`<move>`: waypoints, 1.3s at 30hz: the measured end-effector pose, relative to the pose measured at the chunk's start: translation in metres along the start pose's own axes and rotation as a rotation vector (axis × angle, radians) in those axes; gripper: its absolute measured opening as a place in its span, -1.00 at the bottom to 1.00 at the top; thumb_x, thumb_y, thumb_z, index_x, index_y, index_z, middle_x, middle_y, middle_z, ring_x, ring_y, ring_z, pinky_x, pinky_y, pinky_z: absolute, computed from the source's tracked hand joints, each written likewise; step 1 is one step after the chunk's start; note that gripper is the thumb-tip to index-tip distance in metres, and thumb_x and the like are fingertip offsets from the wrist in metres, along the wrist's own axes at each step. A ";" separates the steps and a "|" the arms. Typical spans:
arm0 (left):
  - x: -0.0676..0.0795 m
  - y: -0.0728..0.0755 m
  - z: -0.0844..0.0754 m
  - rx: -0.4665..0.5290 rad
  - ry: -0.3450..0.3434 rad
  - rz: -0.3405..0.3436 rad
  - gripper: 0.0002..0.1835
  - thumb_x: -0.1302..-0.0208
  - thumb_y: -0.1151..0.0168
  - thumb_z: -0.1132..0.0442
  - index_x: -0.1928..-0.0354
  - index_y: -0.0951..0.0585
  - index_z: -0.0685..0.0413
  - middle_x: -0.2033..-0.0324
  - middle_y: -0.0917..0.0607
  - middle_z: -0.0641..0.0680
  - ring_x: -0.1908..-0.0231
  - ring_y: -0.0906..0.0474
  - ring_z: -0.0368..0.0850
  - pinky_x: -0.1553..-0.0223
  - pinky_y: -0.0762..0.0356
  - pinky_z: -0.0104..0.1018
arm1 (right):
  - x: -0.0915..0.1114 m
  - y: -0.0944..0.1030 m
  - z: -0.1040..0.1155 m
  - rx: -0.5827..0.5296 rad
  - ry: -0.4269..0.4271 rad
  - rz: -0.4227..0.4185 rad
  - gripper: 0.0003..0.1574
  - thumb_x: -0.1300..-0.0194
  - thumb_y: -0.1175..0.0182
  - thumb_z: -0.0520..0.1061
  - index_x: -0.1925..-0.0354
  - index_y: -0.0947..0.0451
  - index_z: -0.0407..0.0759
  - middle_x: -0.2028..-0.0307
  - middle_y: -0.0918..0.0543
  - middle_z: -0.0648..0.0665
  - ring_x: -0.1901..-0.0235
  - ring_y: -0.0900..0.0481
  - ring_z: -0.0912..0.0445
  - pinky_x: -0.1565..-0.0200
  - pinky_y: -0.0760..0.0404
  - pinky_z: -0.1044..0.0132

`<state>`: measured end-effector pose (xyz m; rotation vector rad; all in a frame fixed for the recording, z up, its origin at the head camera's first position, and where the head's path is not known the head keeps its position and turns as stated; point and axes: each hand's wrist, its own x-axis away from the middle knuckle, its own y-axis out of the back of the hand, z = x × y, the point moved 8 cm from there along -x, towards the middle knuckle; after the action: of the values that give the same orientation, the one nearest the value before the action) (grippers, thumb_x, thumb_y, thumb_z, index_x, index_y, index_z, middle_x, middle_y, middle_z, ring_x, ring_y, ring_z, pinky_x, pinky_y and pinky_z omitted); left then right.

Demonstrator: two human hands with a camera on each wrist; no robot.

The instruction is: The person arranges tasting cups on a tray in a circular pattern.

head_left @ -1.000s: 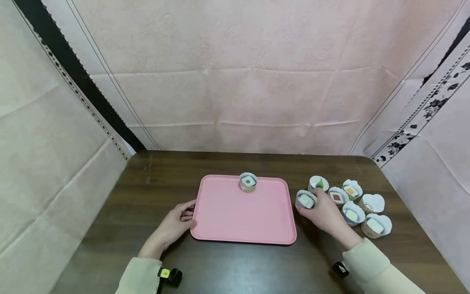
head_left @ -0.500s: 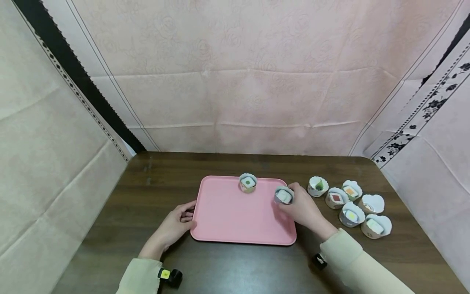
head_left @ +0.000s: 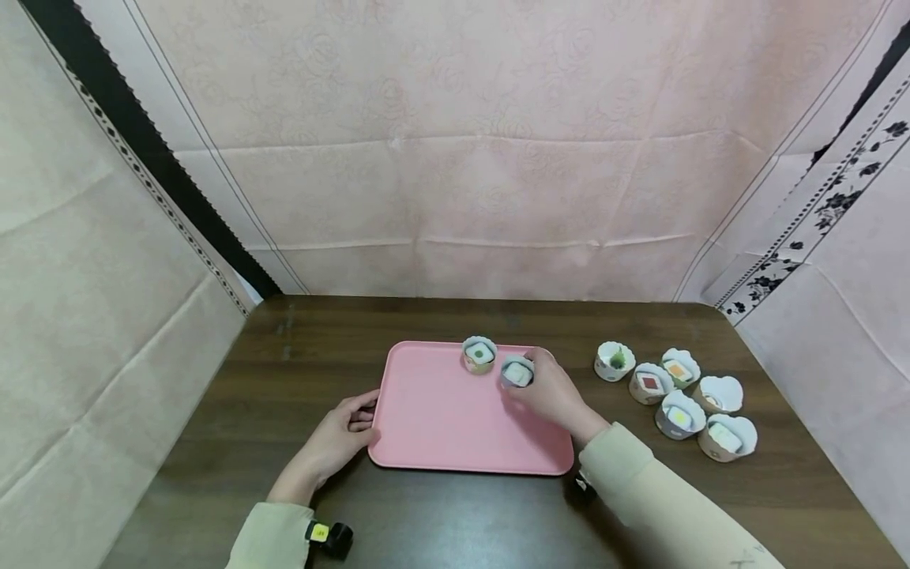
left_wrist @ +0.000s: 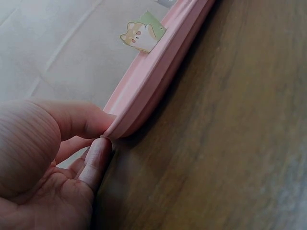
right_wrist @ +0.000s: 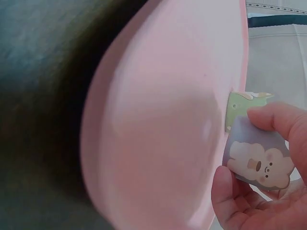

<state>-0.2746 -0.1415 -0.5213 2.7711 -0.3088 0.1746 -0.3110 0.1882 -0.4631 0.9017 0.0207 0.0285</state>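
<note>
Pale cloth (head_left: pixel 498 197) hangs behind the dark wooden table (head_left: pixel 455 518), and over the far part of the pink tray (head_left: pixel 455 419) sits the grey bear-print cup (right_wrist: pixel 259 158), just beside a green cup (head_left: pixel 479 356). Right hand (head_left: pixel 550 393) pinches it from opposite sides; base touching down or not, can't tell! Looks light and thin-walled, probably easily crushed, so a soft hold on the sides, off that wavy rim, should serve. Left hand (head_left: pixel 343 431) pinches the tray's edge, which looks stiff and smooth.

Pale green L sleeve (head_left: pixel 272 539), blk wrist unit (head_left: pixel 340 541) w/ yellow tag (head_left: pixel 320 532); R sleeve (head_left: pixel 661 490) same colour, w/ faint grey marks (head_left: pixel 745 563); 2nd blk unit (head_left: pixel 582 486) there, part hidden.
</note>
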 end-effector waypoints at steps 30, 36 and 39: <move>0.000 -0.001 -0.005 0.013 -0.036 0.013 -0.35 -0.03 -0.24 0.44 -0.22 -0.34 -0.02 -0.07 -0.33 0.10 0.08 -0.40 -0.03 0.15 -0.45 -0.30 | -0.002 -0.004 0.000 -0.031 -0.035 -0.002 -0.22 0.05 -0.35 -0.01 -0.06 -0.24 -0.28 0.07 -0.36 -0.17 0.12 -0.42 0.03 0.12 -0.44 0.15; -0.001 0.000 -0.001 0.003 -0.019 0.004 -0.34 -0.02 -0.24 0.42 -0.22 -0.34 -0.06 -0.06 -0.34 0.04 0.10 -0.41 -0.07 0.16 -0.46 -0.31 | -0.007 -0.006 0.002 -0.028 -0.026 -0.012 -0.23 0.06 -0.36 -0.02 -0.05 -0.26 -0.28 0.06 -0.38 -0.18 0.04 -0.35 0.03 0.05 -0.40 0.14; -0.001 0.000 -0.001 0.008 -0.017 0.006 -0.34 -0.02 -0.24 0.42 -0.22 -0.34 -0.05 -0.06 -0.34 0.05 0.09 -0.41 -0.06 0.16 -0.46 -0.31 | -0.008 -0.007 0.003 -0.028 -0.022 -0.013 -0.23 0.06 -0.36 -0.04 -0.05 -0.26 -0.29 0.05 -0.38 -0.19 0.03 -0.33 0.02 0.04 -0.39 0.14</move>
<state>-0.2758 -0.1405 -0.5208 2.7807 -0.3213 0.1541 -0.3192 0.1815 -0.4668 0.8736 0.0057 0.0070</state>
